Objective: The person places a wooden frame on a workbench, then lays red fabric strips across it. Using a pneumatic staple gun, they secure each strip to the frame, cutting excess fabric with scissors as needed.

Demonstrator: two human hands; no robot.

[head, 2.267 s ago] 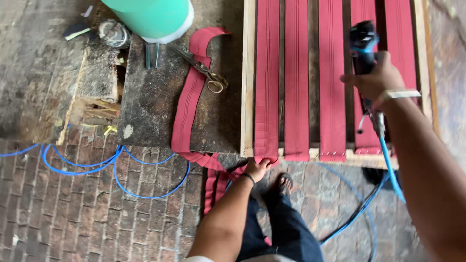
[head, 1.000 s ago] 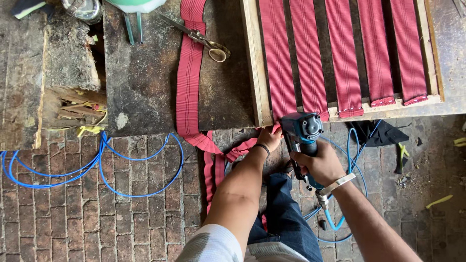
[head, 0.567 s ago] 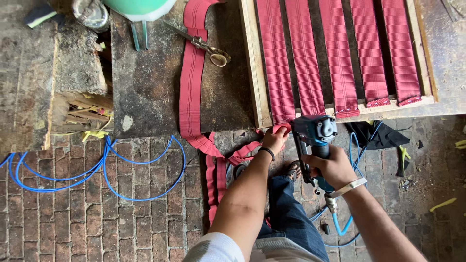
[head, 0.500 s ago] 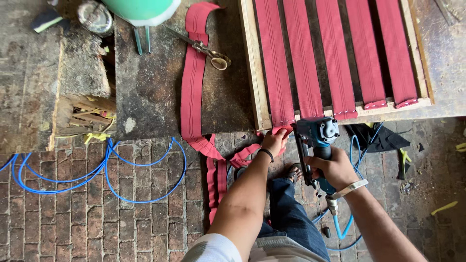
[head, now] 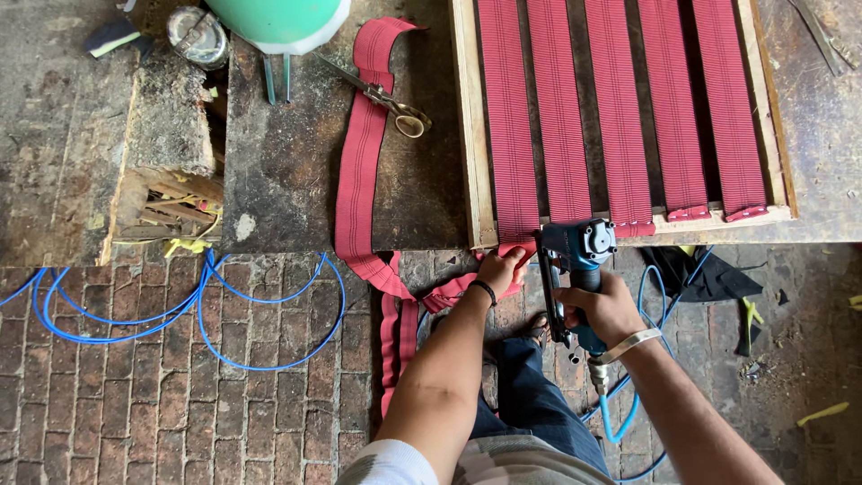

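My left hand (head: 499,268) pinches the loose end of a red webbing strap (head: 508,117) and pulls it over the near edge of a wooden frame (head: 474,126). My right hand (head: 603,305) grips a blue pneumatic staple gun (head: 575,260), its nose against the frame's near rail just right of my left hand. Several red straps run across the frame side by side. The long free length of red webbing (head: 359,171) trails off the bench and hangs down to the brick floor.
Scissors (head: 386,94) lie on the dark bench beside the webbing. A green container (head: 283,20) and a metal tin (head: 199,36) stand at the far edge. Blue air hose (head: 180,310) loops over the brick floor at left and trails from the gun (head: 620,422).
My right hand carried the staple gun from the far right side of the frame down to its near rail, beside my left hand. The left hand stayed on the strap end.
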